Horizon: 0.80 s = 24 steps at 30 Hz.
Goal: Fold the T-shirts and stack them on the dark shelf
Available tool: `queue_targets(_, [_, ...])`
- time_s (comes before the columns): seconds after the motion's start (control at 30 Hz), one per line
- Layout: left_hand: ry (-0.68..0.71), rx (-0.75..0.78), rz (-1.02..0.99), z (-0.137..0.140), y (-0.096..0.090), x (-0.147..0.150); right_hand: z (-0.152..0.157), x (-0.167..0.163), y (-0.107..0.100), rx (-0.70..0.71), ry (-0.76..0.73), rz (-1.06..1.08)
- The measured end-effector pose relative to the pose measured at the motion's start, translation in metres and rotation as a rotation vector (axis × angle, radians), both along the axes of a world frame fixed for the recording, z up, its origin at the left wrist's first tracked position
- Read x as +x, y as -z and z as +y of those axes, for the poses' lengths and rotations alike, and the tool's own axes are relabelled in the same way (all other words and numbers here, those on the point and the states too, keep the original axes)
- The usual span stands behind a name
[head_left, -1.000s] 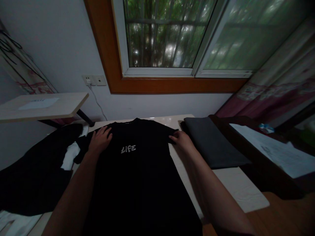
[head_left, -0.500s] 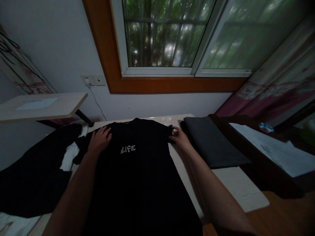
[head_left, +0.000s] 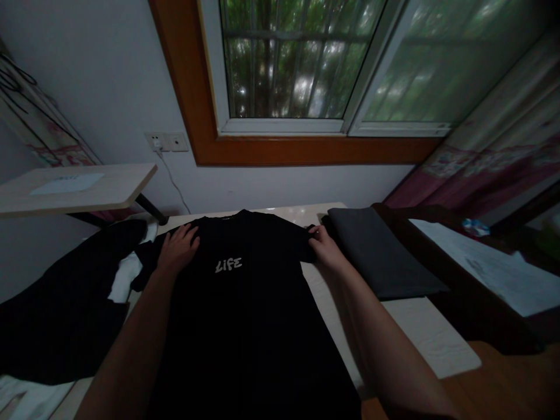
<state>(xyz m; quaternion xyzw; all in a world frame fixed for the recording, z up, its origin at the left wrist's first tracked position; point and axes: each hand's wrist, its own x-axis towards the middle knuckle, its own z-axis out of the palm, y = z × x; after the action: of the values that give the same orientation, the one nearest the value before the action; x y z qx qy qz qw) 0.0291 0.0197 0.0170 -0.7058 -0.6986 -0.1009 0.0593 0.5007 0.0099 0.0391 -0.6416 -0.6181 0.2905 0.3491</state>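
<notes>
A black T-shirt [head_left: 254, 309] with pale lettering on its chest lies spread on the light table [head_left: 336, 326], its collar toward the wall. My left hand [head_left: 178, 248] rests flat on the shirt near its left shoulder, fingers stretched out. At the shirt's right sleeve, my right hand [head_left: 324, 244] pinches the cuff between thumb and fingers. The left sleeve shows partly beyond my left hand. The shirt's lower end runs out of the bottom of the view.
Folded dark grey cloth [head_left: 380, 254] lies right of the shirt. Dark clothing [head_left: 65, 303] with white pieces is heaped at the left, below a small raised shelf [head_left: 109, 192]. A paper sheet [head_left: 490, 262] lies far right. Wall and window [head_left: 301, 64] stand behind the table.
My right hand has moved slightly to the right with the sleeve cuff, and the sleeve now lies straighter and further out. My left hand stays flat in place.
</notes>
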Motion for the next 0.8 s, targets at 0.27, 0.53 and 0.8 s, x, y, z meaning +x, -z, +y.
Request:
queue_targets(0.27, [-0.003,-0.012,0.004,0.002,0.000,-0.001,-0.006,0.006,-0.016,-0.124,-0.161,-0.382])
queue_targets(0.53, [-0.011,-0.022,-0.006,0.003,0.001,-0.002,-0.001,0.008,-0.001,0.003,0.032,-0.344])
queue_targets(0.8, [-0.002,-0.025,0.007,0.004,0.002,-0.002,-0.001,0.001,0.003,0.112,0.167,-0.426])
